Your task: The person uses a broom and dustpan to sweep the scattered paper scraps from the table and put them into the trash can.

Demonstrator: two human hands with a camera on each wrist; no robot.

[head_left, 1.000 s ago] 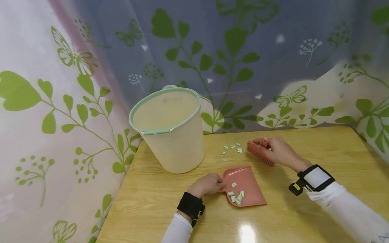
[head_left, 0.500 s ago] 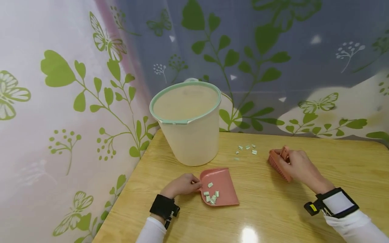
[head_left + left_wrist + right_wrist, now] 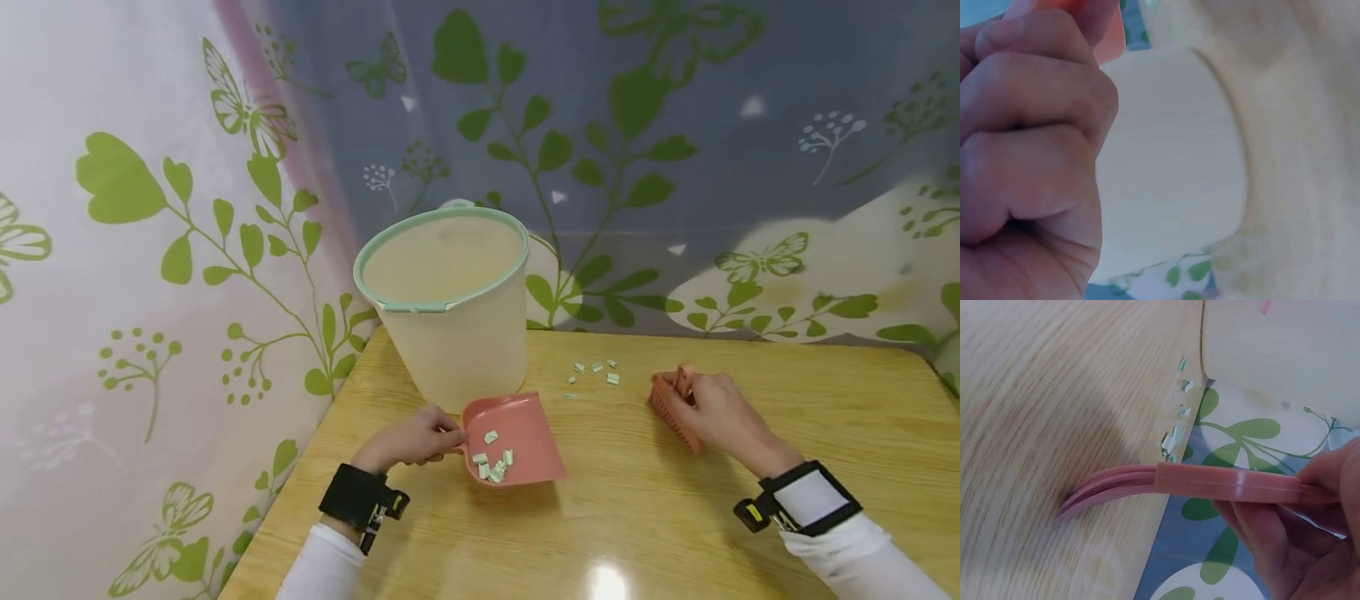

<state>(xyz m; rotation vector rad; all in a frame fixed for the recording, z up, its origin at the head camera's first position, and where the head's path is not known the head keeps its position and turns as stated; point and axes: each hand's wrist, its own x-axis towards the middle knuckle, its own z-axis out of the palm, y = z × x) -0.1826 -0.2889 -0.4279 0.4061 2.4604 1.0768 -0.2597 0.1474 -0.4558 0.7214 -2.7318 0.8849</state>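
The left hand [image 3: 411, 440] has its fingers curled tight around the handle of a pink dustpan [image 3: 512, 439], which is tilted up off the wooden table [image 3: 675, 517] with small pale green scraps [image 3: 493, 464] gathered near the grip, just in front of a cream bucket [image 3: 444, 304]. The right hand [image 3: 716, 410] grips a pink brush [image 3: 670, 406] by its back, bristles pressed on the table. A few loose scraps [image 3: 594, 372] lie just to the left of the brush, well apart from the dustpan.

A pink dustpan [image 3: 517, 437] holding pale paper scraps [image 3: 493, 462] tilts up, lifted off the surface; a pink brush [image 3: 673, 408] rests at right.
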